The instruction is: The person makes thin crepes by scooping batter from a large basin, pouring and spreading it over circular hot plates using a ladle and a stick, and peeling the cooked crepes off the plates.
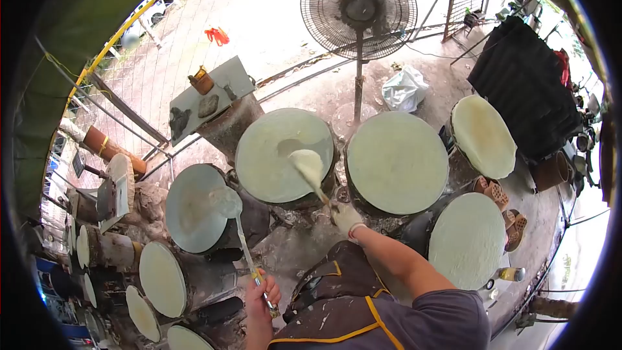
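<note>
My left hand [262, 295] is wrapped round the handle of a long ladle [245, 243]. The ladle's batter-smeared bowl is over the right edge of a mostly bare grey round griddle [184, 210]. My right hand [346, 218], in a pale glove, grips the short handle of a flat spreader [308, 165] coated in pale batter. Its head is over a round griddle [272, 175] covered with pale green batter, beside a darker patch; whether it touches is unclear. Right of that, another griddle [398, 162] bears a smooth pale layer.
A standing fan [358, 10] rises behind the griddles. At right are a griddle with a browned sheet [484, 136], another coated griddle [468, 241], clogs [515, 230] and a jar [512, 274]. A metal board [230, 71] stands back left; several coated griddles [162, 279] line the left.
</note>
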`<state>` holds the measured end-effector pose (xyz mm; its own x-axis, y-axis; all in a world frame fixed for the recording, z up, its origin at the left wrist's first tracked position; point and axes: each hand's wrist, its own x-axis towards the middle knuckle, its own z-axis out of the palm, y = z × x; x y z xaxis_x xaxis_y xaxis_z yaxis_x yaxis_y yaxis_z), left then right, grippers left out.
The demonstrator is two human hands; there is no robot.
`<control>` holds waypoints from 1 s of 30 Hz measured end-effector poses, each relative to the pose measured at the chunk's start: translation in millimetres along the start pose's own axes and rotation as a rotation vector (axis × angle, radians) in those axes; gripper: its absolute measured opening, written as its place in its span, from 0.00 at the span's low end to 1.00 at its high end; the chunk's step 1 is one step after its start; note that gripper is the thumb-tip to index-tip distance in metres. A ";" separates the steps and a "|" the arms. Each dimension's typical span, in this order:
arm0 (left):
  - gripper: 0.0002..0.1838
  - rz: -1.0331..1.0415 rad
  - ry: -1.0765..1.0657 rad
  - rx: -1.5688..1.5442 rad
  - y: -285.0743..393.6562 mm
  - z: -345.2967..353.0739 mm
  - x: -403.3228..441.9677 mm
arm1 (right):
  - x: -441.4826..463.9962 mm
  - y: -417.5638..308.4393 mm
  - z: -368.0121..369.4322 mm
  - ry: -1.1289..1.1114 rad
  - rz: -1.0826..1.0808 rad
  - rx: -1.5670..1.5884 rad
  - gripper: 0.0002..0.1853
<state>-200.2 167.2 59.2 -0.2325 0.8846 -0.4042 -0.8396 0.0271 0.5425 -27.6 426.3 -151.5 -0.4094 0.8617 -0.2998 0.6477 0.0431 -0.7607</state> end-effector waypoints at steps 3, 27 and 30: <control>0.14 -0.019 0.027 0.012 -4.6 3.4 4.5 | 30.0 -32.0 -25.3 0.087 0.018 0.006 0.19; 0.08 -0.328 0.080 -0.015 58.5 -86.6 46.7 | 26.8 -62.7 23.8 0.437 0.189 0.864 0.18; 0.08 -0.389 0.105 -0.055 68.4 -95.3 50.3 | 39.4 -73.2 41.5 0.496 0.348 0.711 0.16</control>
<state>-316.1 169.2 5.8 0.0612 0.7606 -0.6463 -0.8990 0.3233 0.2953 -117.7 436.2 -131.5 0.1613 0.8923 -0.4217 0.0696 -0.4365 -0.8970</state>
